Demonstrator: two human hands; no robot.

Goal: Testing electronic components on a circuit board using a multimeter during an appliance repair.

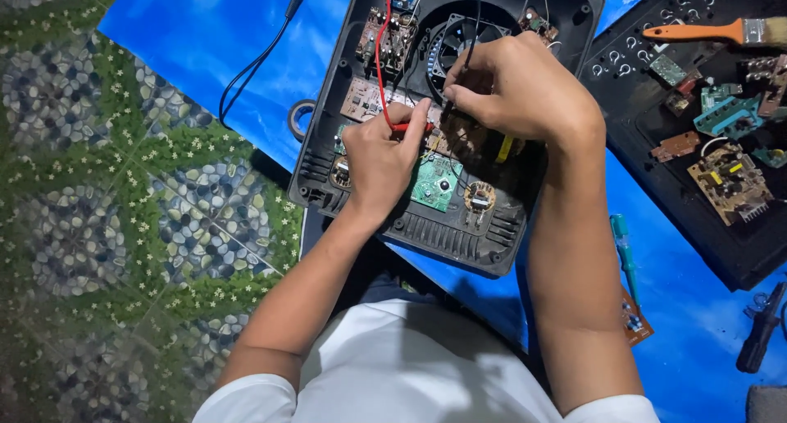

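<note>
Left hand (pixel 379 156) gripping red probe (pixel 412 127), right hand (pixel 512 87) pinching black probe (pixel 467 58), both bent over open black casing (pixel 459 234).

bare forearms, short white sleeves at both upper arms, a white shirt over the torso.

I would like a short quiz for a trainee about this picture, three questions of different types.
1. True or false: the left hand holds a red probe.
2. Which colour is the small square circuit board below the hands? A) green B) yellow C) white
3. Fill in: the right hand works above the round ____ inside the open black casing.

Key: 1 true; 2 A; 3 fan.
</note>
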